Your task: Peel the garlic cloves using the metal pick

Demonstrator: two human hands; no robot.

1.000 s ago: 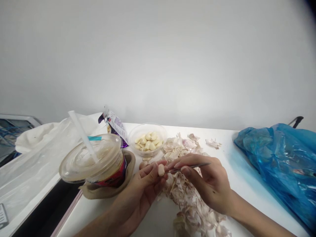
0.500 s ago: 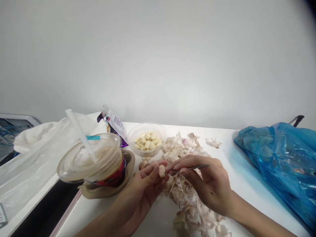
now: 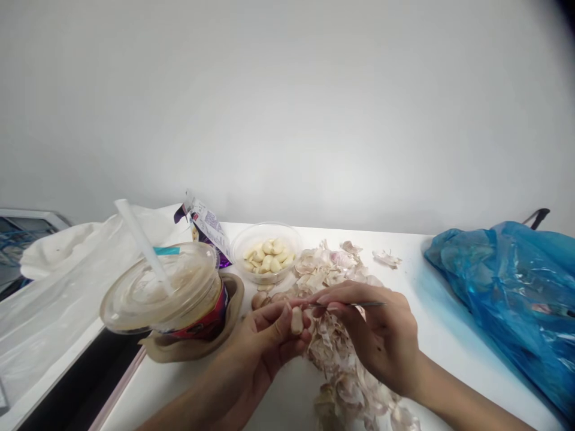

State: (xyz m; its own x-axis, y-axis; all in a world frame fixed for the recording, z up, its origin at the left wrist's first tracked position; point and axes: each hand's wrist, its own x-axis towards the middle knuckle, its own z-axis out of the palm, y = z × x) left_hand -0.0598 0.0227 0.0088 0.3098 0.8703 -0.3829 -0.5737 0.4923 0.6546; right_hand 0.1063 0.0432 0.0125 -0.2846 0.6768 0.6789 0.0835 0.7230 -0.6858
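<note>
Between the thumb and fingers of my left hand (image 3: 274,335) is a garlic clove (image 3: 297,321), pale and standing on end. My right hand (image 3: 375,329) pinches a thin metal tool (image 3: 371,303), whose tip points left at the clove; the tip's exact shape is too small to tell. Below and behind both hands lies a heap of garlic skins (image 3: 341,341). Just beyond my left fingers are unpeeled cloves (image 3: 259,300), partly hidden. A clear plastic bowl (image 3: 291,234) behind them holds several peeled cloves (image 3: 269,256).
On the left, a lidded cup (image 3: 197,314) with a straw (image 3: 141,242) sits in a cardboard holder (image 3: 236,299). Behind it stands a purple wrapper (image 3: 209,230). Plastic sheeting (image 3: 67,299) covers the far left. A blue plastic bag (image 3: 507,287) lies at right, below a white wall (image 3: 287,108).
The clove has been turned more upright in my left fingers. My right hand has tilted the tool flatter, its tip still close to the clove. The view has shifted slightly.
</note>
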